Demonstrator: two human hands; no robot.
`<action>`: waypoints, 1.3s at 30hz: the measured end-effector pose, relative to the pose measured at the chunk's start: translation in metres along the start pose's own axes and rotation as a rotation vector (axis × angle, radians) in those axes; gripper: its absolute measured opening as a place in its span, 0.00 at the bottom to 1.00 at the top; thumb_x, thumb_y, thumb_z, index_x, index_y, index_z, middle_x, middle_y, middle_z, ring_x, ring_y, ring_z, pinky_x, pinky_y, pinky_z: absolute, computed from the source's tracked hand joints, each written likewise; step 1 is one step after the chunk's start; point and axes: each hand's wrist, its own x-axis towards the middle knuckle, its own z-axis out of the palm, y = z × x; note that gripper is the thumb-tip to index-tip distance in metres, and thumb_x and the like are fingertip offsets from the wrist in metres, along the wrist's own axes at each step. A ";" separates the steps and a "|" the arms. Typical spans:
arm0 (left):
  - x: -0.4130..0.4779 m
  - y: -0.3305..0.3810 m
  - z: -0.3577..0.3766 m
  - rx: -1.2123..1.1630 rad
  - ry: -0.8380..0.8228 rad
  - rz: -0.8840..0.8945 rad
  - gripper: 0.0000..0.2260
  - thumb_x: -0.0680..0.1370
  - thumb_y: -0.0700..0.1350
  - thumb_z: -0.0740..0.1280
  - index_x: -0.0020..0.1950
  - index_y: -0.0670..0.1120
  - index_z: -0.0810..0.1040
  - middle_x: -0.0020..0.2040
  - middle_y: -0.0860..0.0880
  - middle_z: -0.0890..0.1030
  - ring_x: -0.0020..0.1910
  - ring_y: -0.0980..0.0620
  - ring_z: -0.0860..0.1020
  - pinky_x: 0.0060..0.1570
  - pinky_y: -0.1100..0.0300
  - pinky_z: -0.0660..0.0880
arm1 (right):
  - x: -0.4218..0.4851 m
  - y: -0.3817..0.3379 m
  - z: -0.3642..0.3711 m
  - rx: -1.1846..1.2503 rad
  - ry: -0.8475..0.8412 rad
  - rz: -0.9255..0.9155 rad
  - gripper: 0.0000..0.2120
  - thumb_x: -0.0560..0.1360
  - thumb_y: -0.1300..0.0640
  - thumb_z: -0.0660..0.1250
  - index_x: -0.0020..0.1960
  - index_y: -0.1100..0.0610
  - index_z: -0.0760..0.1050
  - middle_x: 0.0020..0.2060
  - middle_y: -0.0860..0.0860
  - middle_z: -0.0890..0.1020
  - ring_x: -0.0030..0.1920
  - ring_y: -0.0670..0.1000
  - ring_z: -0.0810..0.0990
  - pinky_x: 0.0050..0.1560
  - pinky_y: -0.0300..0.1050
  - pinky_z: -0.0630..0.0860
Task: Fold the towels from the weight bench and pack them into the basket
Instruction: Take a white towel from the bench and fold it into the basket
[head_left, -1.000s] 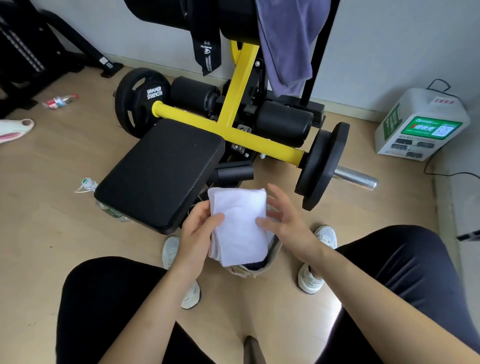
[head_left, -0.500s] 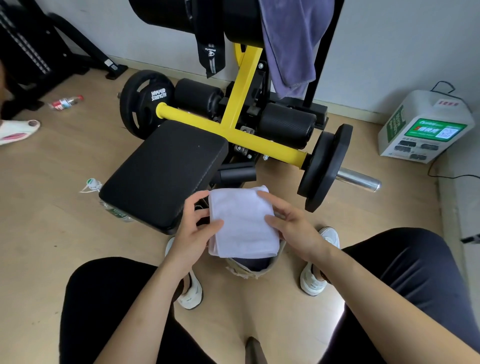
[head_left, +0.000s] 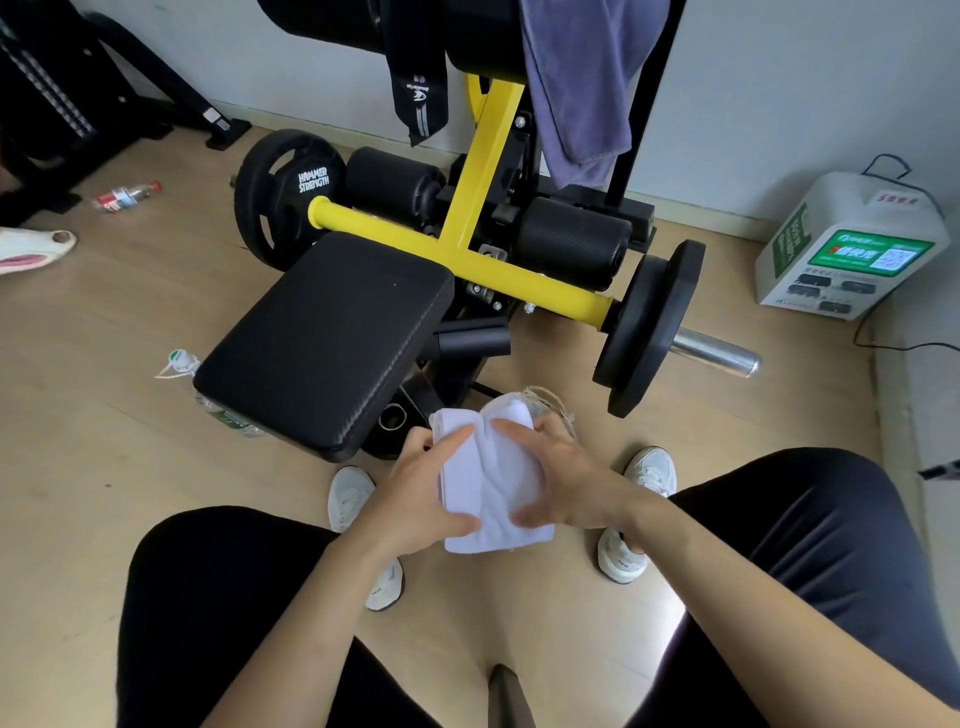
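A folded white towel (head_left: 491, 483) is held between both hands over the floor between my feet. My left hand (head_left: 415, 493) grips its left side, thumb on top. My right hand (head_left: 561, 478) grips its right side, fingers curled over the fold. Behind the towel only the rope-trimmed rim of the basket (head_left: 550, 402) shows; the rest is hidden by towel and hands. A purple towel (head_left: 582, 88) hangs from the upper pad of the yellow and black weight bench (head_left: 332, 332).
Weight plates (head_left: 649, 332) sit on the bench's yellow bar at both ends. A water bottle (head_left: 182, 364) lies under the seat's left edge, another bottle (head_left: 127, 195) at far left. A white charger box (head_left: 852, 249) stands at right. A slippered foot (head_left: 31, 249) is at the left edge.
The towel has been folded narrower and lowered toward the basket; both hands closed in on it, and my right hand now covers more of its right side.
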 end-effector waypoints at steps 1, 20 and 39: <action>0.000 0.002 0.005 0.050 0.008 -0.008 0.45 0.69 0.47 0.76 0.79 0.65 0.56 0.66 0.57 0.61 0.61 0.51 0.73 0.52 0.53 0.79 | 0.002 -0.003 0.003 -0.058 0.010 -0.001 0.46 0.67 0.52 0.77 0.76 0.37 0.53 0.60 0.47 0.59 0.58 0.53 0.73 0.55 0.46 0.78; 0.007 0.003 0.013 -0.403 0.175 0.009 0.34 0.65 0.62 0.76 0.70 0.68 0.70 0.64 0.59 0.76 0.61 0.54 0.80 0.56 0.49 0.82 | 0.005 -0.004 0.021 0.394 0.165 -0.203 0.27 0.76 0.67 0.69 0.69 0.45 0.72 0.63 0.45 0.75 0.49 0.51 0.82 0.49 0.46 0.82; 0.025 -0.006 0.010 -0.954 0.078 -0.251 0.32 0.77 0.48 0.74 0.74 0.61 0.60 0.58 0.48 0.86 0.59 0.48 0.84 0.62 0.45 0.80 | 0.002 0.011 0.021 0.750 -0.152 -0.045 0.38 0.71 0.65 0.73 0.70 0.33 0.68 0.70 0.51 0.72 0.68 0.55 0.73 0.65 0.61 0.76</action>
